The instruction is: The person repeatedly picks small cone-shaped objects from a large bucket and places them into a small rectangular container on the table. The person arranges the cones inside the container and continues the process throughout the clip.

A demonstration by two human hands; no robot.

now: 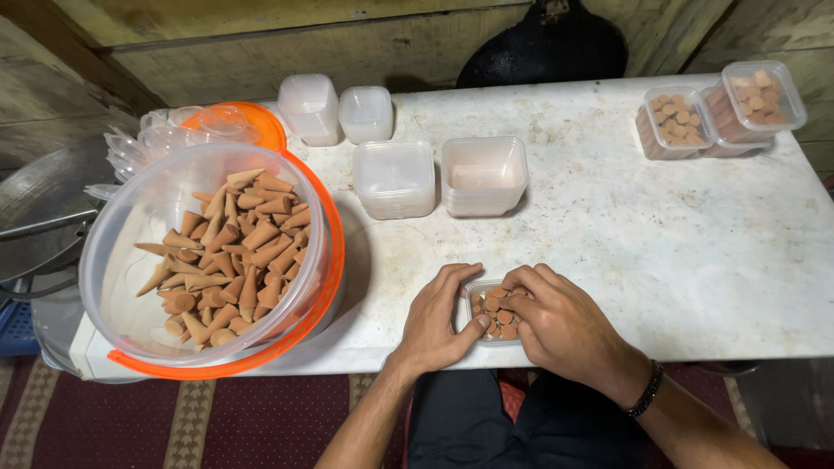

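Your left hand [440,317] cups the left side of a small clear plastic box [495,313] at the near edge of the white table [660,243], fingers curled round its wall and the thumb tip resting on the brown cones [493,311] inside. Your right hand [556,321] covers the box's right side, fingers bent over the rim and pressing on those cones; it grips the box rather than lying loose. A dark beaded bracelet [647,391] sits on your right wrist.

Taking that small box as the landmark: to its left, well apart, stands a big clear tub [130,252] with an orange rim, tilted toward you and holding a heap of the same brown cones [230,252]. Behind the tub lies an orange lid [261,122] with clear lids [139,143] piled beside it. Straight behind the box, 2 stacks of empty clear boxes [395,178] [484,174] stand side by side, and farther back left are 2 more empty stacks [310,106] [366,113]. Far back to the right, near the table's corner, 2 filled boxes [676,122] [757,97] lean together, cones showing inside. A dark round pan [547,48] rests against the wooden wall [261,52] behind the table
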